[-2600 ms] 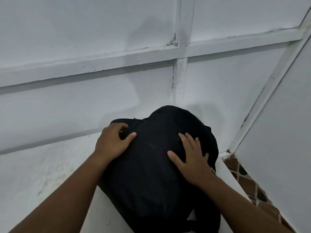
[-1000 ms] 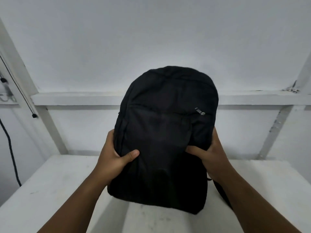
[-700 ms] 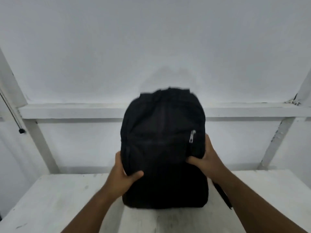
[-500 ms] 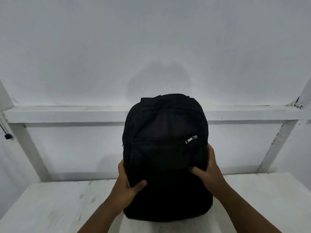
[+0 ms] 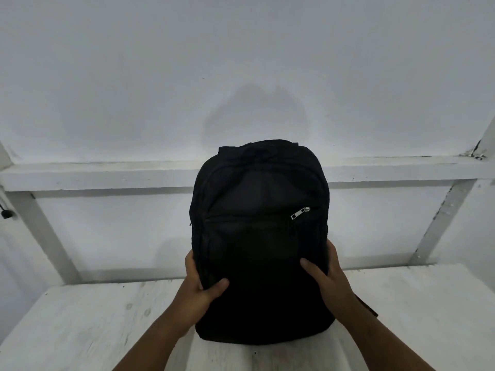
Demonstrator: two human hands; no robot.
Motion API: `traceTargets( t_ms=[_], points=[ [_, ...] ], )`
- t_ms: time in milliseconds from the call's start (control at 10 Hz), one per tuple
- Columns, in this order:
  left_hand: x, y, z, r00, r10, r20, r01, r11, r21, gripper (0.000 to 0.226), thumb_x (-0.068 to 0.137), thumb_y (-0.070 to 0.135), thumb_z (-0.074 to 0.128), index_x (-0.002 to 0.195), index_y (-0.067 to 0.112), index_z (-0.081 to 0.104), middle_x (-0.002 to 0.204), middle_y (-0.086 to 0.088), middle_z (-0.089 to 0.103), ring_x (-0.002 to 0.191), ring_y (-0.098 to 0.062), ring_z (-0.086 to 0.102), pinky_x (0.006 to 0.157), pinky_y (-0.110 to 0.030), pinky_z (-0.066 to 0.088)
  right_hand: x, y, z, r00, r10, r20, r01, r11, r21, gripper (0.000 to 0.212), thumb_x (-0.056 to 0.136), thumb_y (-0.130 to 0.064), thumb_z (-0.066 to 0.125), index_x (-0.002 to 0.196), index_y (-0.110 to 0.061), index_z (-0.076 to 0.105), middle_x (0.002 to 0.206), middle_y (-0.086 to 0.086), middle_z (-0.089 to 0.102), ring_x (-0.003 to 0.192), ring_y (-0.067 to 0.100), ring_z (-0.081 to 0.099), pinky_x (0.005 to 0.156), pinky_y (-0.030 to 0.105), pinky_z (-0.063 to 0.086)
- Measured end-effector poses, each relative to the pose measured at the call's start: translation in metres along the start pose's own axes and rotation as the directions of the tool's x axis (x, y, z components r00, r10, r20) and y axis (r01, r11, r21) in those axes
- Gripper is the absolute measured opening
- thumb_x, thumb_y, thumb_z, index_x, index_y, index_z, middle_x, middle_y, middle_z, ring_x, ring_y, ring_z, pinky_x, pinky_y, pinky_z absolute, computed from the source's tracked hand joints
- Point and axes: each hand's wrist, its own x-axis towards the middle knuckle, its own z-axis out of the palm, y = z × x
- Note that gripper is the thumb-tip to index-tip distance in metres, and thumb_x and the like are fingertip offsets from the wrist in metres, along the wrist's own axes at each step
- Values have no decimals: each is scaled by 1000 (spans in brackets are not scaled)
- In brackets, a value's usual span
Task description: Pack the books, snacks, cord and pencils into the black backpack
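Black backpack (image 5: pixel 258 236) upright at frame centre, long axis vertical; left hand (image 5: pixel 199 285) and right hand (image 5: pixel 325 277) grip its lower sides, zips above both.

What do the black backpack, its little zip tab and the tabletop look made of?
Black backpack: matte woven fabric, probably; it creases softly. Zip tab: shiny silvery metal, apparently. Tabletop: likely white-painted wood, scuffed and stained.

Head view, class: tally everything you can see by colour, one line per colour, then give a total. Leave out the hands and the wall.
Black: 2, the backpack and a small plug at the left edge.
Silver: 1, the zip pull.
White: 1, the table.
Total: 4
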Motion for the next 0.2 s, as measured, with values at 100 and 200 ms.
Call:
traceTargets(
  t_ms=[100, 200],
  points=[
    [-6, 0, 3, 999, -41, -9, 41, 999, -31, 116, 50, 81, 75, 143, 50, 13, 143, 17, 45, 125, -8, 51, 106, -32, 47, -3, 4, -6, 999, 43, 33, -43, 999, 6, 89, 76, -74, 60, 150, -41, 25, 144, -18, 44, 131, 9, 45, 110, 34, 39],
    [-32, -27, 12, 996, -67, -66, 67, 998, 5, 116, 48, 91, 67, 145, 49, 19, 150, 12, 44, 130, -6, 49, 110, -29, 41, -25, 34, -12, 999, 48, -9, -48, 999, -1, 74, 82, -66, 58, 146, -48, 27, 148, -18, 40, 137, 8, 39, 113, 35, 35]
  ],
)
